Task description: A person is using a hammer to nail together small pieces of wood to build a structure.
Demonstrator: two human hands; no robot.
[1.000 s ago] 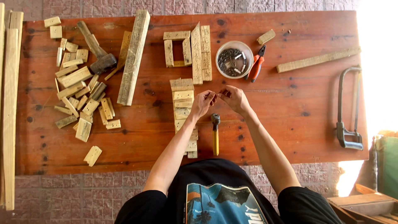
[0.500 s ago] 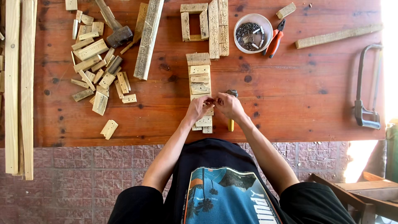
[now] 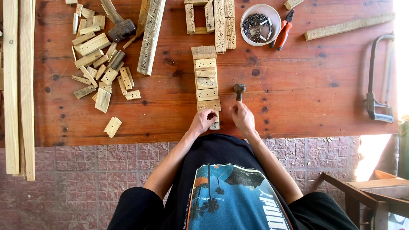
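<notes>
My left hand (image 3: 205, 120) rests with curled fingers on the near end of a slat assembly (image 3: 205, 76), short pale wooden pieces laid across a long strip, near the table's front edge. Whether something small is pinched in those fingers is hidden. Just to its right, my right hand (image 3: 243, 118) closes over the handle of a hammer (image 3: 239, 89). The dark metal head points away from me and lies on the reddish wooden table (image 3: 298, 98).
A white bowl of nails (image 3: 260, 24) and red pliers (image 3: 283, 30) sit at the back. A second slat frame (image 3: 217, 21) lies beside them. Wood offcuts (image 3: 100, 72), a mallet (image 3: 121, 27) and long planks (image 3: 17, 85) are at the left, a hacksaw (image 3: 379, 81) at the right.
My hands were joined over the slat assembly's near end; now they have parted. The right hand has gone to the hammer handle, and the left has settled on the assembly's end.
</notes>
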